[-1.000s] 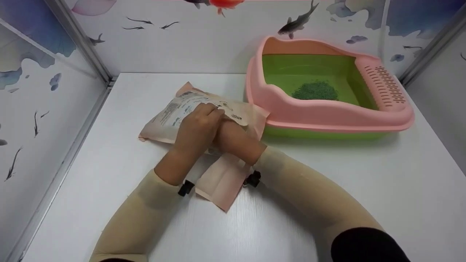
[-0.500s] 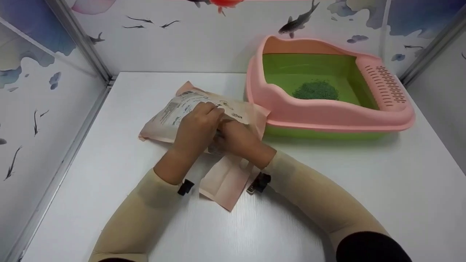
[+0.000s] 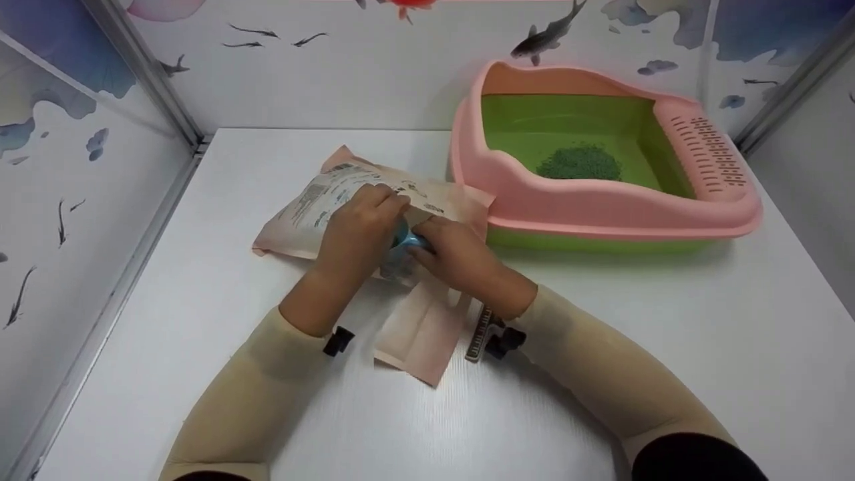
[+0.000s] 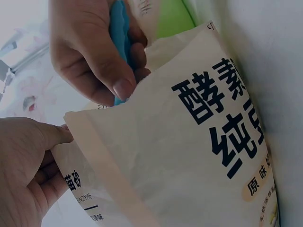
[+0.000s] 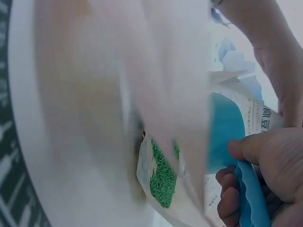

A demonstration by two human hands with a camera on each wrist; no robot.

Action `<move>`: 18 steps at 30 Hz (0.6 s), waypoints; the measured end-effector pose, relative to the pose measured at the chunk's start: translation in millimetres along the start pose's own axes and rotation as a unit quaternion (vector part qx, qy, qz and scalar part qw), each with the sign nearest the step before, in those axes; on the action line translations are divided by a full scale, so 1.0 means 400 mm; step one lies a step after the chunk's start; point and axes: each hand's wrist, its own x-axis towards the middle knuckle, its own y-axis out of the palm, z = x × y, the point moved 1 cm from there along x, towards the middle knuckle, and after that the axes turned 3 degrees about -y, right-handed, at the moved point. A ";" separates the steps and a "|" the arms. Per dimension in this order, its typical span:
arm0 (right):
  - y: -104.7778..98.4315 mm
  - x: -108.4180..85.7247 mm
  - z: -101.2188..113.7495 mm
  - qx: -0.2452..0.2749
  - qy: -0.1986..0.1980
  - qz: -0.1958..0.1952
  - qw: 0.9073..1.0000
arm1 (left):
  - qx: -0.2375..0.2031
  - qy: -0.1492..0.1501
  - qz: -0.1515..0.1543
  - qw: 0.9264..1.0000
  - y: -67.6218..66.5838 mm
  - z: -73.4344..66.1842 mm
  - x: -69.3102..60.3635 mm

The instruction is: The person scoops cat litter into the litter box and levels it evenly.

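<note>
A cat litter bag (image 3: 294, 224) lies on the table, its mouth toward the right hand. My left hand (image 3: 361, 230) grips the edge of that mouth; thumb and fingers pinch it in the left wrist view. The right hand (image 3: 464, 260) holds a blue scoop (image 3: 411, 242) by its wavy handle (image 5: 253, 198), at the bag's opening. In the right wrist view the scoop's broad blade (image 5: 226, 130) is partly hidden behind the bag's edge. Green pellet litter (image 5: 163, 182) shows inside the bag. Whether any litter sits on the scoop cannot be told.
A pink and green litter box (image 3: 601, 210) stands behind at the right, a small heap of green litter (image 3: 580, 163) on its floor. A pale pink flap (image 3: 421, 341) hangs toward the front. Beside the right wrist shows a narrow slotted strip (image 3: 478, 337) of unclear kind.
The right hand has drawn back to the right and toward the front, bringing the blue scoop into sight at the bag's mouth. The left hand keeps its grip; the flap has shifted slightly right.
</note>
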 end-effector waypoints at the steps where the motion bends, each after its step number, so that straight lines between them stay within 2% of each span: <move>1: -0.005 -0.006 0.000 0.008 -0.005 0.000 1.000 | -0.001 -0.001 0.003 1.000 -0.001 0.000 0.001; 10: -0.026 -0.060 -0.038 0.047 -0.021 -0.025 0.998 | -0.020 -0.015 0.013 1.000 -0.003 0.003 0.001; 18: -0.050 -0.101 -0.074 0.122 -0.012 -0.040 0.992 | -0.014 -0.018 0.026 0.999 -0.009 -0.001 0.001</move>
